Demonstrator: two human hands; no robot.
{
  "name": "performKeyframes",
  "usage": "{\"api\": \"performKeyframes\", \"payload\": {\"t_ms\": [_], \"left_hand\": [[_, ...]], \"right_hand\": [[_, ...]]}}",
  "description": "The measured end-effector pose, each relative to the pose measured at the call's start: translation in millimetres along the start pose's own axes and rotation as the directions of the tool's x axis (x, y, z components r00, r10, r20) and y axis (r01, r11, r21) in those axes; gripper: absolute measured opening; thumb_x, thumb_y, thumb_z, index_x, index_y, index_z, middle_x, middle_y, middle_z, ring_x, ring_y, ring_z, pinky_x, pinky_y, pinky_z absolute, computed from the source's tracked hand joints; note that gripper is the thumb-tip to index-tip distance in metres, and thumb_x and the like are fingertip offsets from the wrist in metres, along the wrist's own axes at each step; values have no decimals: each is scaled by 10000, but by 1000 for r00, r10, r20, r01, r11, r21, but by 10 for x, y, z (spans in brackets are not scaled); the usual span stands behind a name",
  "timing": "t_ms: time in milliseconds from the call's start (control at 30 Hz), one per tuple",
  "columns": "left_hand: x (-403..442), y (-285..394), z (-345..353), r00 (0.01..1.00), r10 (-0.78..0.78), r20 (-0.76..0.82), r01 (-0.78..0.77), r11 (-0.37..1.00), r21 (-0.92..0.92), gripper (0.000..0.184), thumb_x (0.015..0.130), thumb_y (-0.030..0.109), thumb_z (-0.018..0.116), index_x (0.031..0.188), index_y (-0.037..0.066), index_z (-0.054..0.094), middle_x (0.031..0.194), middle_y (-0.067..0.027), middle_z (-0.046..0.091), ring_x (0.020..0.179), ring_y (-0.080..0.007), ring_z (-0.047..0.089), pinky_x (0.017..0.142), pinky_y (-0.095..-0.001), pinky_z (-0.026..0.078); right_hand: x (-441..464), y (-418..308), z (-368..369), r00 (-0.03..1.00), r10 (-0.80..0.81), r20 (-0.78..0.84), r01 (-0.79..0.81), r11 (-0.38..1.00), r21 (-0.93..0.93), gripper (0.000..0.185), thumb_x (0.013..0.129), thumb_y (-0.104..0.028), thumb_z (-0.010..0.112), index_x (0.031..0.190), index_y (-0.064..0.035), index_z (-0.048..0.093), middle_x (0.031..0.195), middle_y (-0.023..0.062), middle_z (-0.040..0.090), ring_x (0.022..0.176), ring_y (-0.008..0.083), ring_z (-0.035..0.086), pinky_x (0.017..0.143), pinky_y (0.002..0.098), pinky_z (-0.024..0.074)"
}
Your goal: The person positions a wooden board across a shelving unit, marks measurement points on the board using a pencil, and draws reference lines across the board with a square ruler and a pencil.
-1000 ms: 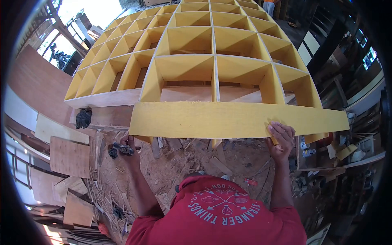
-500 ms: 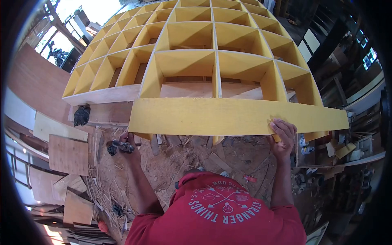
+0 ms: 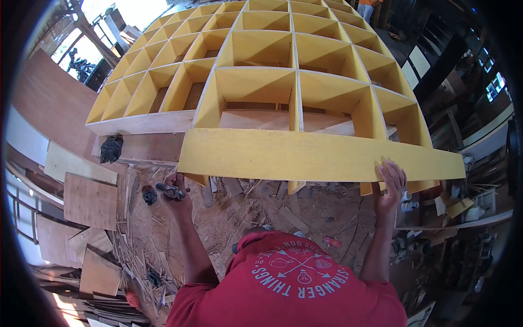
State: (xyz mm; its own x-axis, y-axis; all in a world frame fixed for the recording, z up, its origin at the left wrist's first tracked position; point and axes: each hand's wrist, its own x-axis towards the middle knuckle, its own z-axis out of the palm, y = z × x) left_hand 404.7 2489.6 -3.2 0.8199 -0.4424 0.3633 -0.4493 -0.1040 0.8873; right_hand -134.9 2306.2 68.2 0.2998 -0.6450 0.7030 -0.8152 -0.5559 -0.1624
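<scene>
A long yellow board lies across the near end of a large yellow grid-shaped shelf frame. Below the board's left end, my left hand is closed around a hammer with a dark metal head; its fingertips are by the board's corner. My right hand grips the front edge near the right end, fingers over the face and thumb low by the edge. Short yellow pieces stick out under the board.
Wood scraps and sawdust cover the floor. Plywood sheets lean and lie at left. A black plastic bag sits on a ledge beside the frame. Small containers stand at right. A person in orange is at the far end.
My right hand has shifted right along the board's edge. The hammer in my left hand has turned and moved slightly up. The frame appears a little further right in view.
</scene>
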Motion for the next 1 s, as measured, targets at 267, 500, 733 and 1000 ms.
{"api": "performKeyframes", "payload": {"t_ms": [267, 500, 733, 1000], "left_hand": [[44, -203, -16, 981, 194, 3, -193, 978, 81, 202, 1048, 200, 657, 1073, 0, 675, 962, -81, 678, 733, -125, 654, 504, -276, 618], [-5, 5, 33, 999, -51, -10, 50, 996, -69, 210, 1052, 210, 659, 1093, 5, 687, 988, -74, 696, 821, -115, 665, 574, -270, 614], [33, -27, -43, 999, 49, -1, -49, 994, 97, 273, 1081, 266, 605, 1073, -2, 660, 967, -78, 654, 849, -154, 640, 570, -291, 632], [83, -197, -71, 993, 116, -25, -110, 977, 182, 293, 1102, 300, 582, 1123, 12, 625, 987, -54, 618, 828, -148, 564, 654, -322, 494]], "right_hand": [[-115, 195, -215, 996, 87, 11, -88, 989, 123, 355, 900, -161, 814, 1242, -92, 745, 1450, 126, 620, 1408, 331, 525, 1190, 525, 374], [-386, 592, -344, 910, 386, -151, -380, 922, 71, 523, 939, -194, 793, 1415, -62, 622, 1437, 159, 566, 1322, 337, 536, 1129, 447, 431], [-379, 654, -472, 776, 624, 96, -619, 723, 307, 710, 903, -300, 835, 1517, -100, 539, 1390, 127, 596, 1158, 246, 618, 1018, 410, 508], [-345, 567, -379, 812, 550, 195, -576, 701, 421, 955, 768, -434, 916, 1558, -118, 481, 1447, 161, 604, 1274, 282, 623, 1110, 430, 490]]}}
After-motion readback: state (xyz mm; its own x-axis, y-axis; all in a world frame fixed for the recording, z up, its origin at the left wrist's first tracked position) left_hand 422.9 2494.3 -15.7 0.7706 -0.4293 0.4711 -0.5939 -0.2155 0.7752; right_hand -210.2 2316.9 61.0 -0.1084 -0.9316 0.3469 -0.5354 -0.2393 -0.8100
